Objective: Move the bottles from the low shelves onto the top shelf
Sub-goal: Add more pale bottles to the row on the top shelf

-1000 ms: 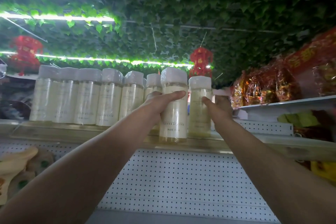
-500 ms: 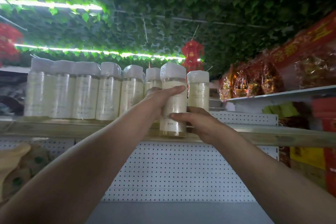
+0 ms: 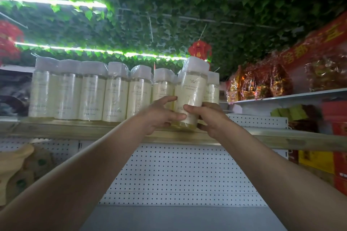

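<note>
A pale yellow bottle [image 3: 192, 92] with a white cap, wrapped in clear film, stands tilted at the front edge of the top shelf [image 3: 78, 127]. My right hand [image 3: 208, 118] grips its lower part from the right, thumb across the front. My left hand [image 3: 159, 114] touches its lower left side with thumb and spread fingers. A row of several like bottles [image 3: 92, 90] stands on the shelf to the left and behind, one more bottle [image 3: 213, 88] behind on the right.
Red and gold wrapped goods [image 3: 259, 82] fill the neighbouring shelf on the right. White pegboard [image 3: 178, 174] backs the space under the top shelf. Green leaf ceiling with light strips [image 3: 56, 2] hangs overhead. Tan packages [image 3: 16, 170] lie at lower left.
The bottle has shifted right and tipped, its cap now higher. My right hand has moved up round its base. My left hand has slid down from the bottle's middle to its lower left side.
</note>
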The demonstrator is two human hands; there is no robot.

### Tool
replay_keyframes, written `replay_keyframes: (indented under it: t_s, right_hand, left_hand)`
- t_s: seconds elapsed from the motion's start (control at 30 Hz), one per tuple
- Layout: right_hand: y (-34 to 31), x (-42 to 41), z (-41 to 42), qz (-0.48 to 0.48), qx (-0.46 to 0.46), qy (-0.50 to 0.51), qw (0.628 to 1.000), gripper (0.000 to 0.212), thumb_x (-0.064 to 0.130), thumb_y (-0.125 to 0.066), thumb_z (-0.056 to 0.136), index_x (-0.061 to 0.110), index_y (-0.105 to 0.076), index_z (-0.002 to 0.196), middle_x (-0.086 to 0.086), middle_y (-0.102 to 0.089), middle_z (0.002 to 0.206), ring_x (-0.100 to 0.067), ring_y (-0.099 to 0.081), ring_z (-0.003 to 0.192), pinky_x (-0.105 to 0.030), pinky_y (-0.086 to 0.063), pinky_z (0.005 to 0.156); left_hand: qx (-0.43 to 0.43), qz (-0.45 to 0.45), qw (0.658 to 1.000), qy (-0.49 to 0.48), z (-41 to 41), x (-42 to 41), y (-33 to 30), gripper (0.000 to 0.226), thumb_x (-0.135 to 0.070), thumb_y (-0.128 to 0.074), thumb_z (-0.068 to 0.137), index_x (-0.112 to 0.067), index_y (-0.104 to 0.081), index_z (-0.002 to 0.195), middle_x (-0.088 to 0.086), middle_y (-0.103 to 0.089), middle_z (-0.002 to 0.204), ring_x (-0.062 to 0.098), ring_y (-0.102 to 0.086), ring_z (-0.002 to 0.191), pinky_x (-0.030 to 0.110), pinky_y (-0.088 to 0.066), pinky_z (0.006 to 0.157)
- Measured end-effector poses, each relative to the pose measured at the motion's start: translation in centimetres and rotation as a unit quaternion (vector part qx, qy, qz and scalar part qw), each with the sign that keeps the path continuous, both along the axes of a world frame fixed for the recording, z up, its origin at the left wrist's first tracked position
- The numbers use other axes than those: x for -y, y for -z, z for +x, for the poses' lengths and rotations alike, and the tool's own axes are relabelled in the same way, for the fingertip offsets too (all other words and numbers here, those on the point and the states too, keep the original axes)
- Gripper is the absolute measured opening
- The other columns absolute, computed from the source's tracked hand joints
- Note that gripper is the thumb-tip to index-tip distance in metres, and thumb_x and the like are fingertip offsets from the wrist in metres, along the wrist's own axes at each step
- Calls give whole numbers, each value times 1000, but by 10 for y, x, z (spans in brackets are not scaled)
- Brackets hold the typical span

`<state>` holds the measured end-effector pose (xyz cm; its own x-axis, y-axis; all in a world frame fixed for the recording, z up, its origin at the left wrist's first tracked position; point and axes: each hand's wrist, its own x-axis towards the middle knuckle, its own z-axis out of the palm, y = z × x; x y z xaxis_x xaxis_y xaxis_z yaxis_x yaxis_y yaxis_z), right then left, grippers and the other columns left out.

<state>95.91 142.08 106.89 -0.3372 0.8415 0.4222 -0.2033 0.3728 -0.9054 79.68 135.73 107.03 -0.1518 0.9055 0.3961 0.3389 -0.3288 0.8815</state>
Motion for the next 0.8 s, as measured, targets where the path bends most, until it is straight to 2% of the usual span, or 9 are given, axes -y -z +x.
replay_keyframes:
  t_s: [0.07,0.13,0.2,0.3,0.43,0.53,0.6,0.7,0.8]
  right_hand:
    - [0,-4,-1,5,1,10,1000,46,13,-85,80,13,-66,123,-1,-76,111,-13,-73,92,-26,-53,65]
    - [-1,-6,-4,14,2,17,1000,54,14,-88,77,13,-64,126,-2,-76,111,-16,-74,92,-28,-56,66]
    - [-2,-7,-5,21,0,23,999,61,14,-89,75,12,-60,129,-4,-76,111,-17,-75,90,-25,-56,59]
    - [-1,-8,-9,22,-5,33,999,65,13,-88,76,12,-53,131,-5,-72,114,-15,-73,87,-22,-52,56]
    - [2,-12,-8,26,14,22,999,62,17,-87,79,15,-52,131,-4,-71,116,-17,-71,95,-27,-54,70]
    - [3,-18,-4,26,41,18,999,62,16,-86,80,18,-54,132,-2,-72,117,-19,-70,105,-40,-54,98]
    - [1,-21,-1,24,48,16,998,61,13,-85,80,17,-54,133,-3,-71,118,-20,-69,106,-42,-53,100]
    - [-2,-21,-1,30,42,16,999,61,9,-83,82,14,-52,134,-6,-71,116,-21,-71,102,-36,-56,90]
    - [-4,-24,-6,40,35,24,998,68,5,-83,81,13,-46,137,-8,-70,120,-22,-70,104,-37,-57,92]
  left_hand:
    - [-12,18,1000,-16,3,-4,5,83,-11,-86,76,-33,-44,145,9,-72,114,20,-68,105,33,-55,90]
    - [-26,49,997,-61,4,-10,8,88,-16,-90,72,-32,-45,146,7,-71,112,20,-68,104,37,-57,92]
    - [-26,65,993,-93,2,-17,10,90,-24,-93,67,-33,-47,143,3,-70,110,19,-67,103,40,-57,93]
    - [-20,74,990,-115,-1,-26,13,97,-37,-96,59,-34,-48,143,-1,-66,125,19,-65,110,40,-56,96]
    - [-3,77,989,-124,-3,-31,15,102,-41,-97,51,-34,-50,142,-3,-63,130,20,-65,112,42,-56,96]
    - [2,71,989,-127,-4,-33,14,111,-48,-96,38,-36,-53,139,-2,-65,128,21,-65,112,42,-55,97]
    - [-2,69,988,-135,-4,-35,12,106,-44,-97,43,-35,-53,139,-2,-66,126,22,-65,112,42,-55,97]
    - [-8,70,987,-143,-2,-37,8,100,-38,-98,50,-35,-54,140,0,-68,123,24,-67,109,41,-57,95]
    - [-19,78,985,-152,-1,-39,3,94,-28,-97,58,-36,-52,141,3,-72,115,18,-71,98,37,-58,92]
